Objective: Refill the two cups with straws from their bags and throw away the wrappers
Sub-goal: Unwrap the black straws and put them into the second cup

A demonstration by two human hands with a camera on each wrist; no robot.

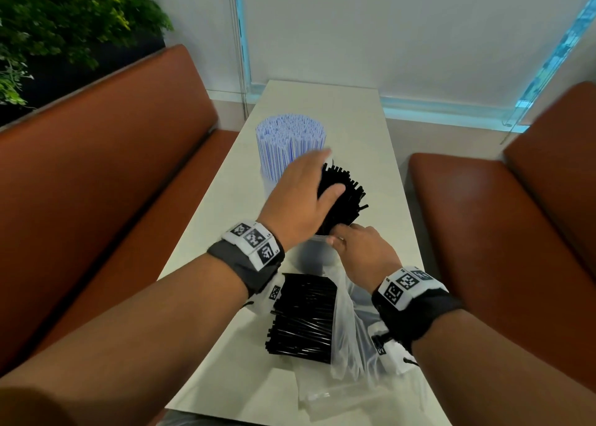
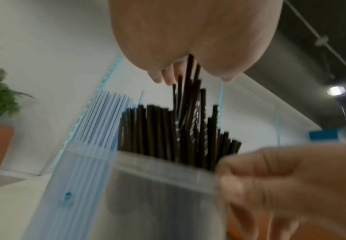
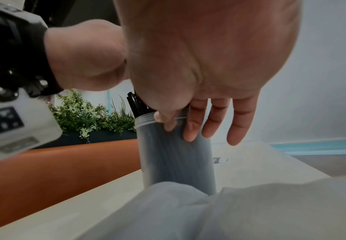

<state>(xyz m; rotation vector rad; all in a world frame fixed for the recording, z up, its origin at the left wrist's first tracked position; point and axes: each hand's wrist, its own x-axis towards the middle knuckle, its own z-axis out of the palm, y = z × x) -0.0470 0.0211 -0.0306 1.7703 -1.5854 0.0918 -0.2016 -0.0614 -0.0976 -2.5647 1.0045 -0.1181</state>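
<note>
On the long pale table (image 1: 322,109), seen from my head, my left hand (image 1: 300,200) has its fingers and thumb wrapped around a bundle of black straws (image 1: 346,196) standing in the near cup (image 1: 317,251), while my right hand (image 1: 361,251) pinches that cup's rim with thumb and forefinger. Beyond it stands the far cup (image 1: 271,182), already packed with blue-striped straws (image 1: 290,138). Near me lies a clear bag (image 1: 346,329) with more black straws (image 1: 303,316) lying flat on the near part of the table. From my left wrist, blurred, some black straws (image 2: 188,100) run up between my fingers (image 2: 169,76) above the rest, which stand unevenly in the translucent cup (image 2: 163,186); my right hand (image 2: 291,181) is curled at its rim. I judge these straws feather-light, smooth and apt to slip, springy rather than stiff, so a full wrap around the middle of the bundle should keep them together better than a pinch at the tips. From my right wrist, my thumb presses the ribbed lip of the cup (image 3: 168,155), the forefinger is hidden behind it, and the other fingers (image 3: 215,123) hang loosely straight beside it. I reckon the cup is light, thin-walled and easy to tip, so the rim, or better the body lower down, is where to steady it. The filmy bag (image 3: 229,211) in the foreground looks soft and shapeless; I would gather it by a bunched handful.
</note>
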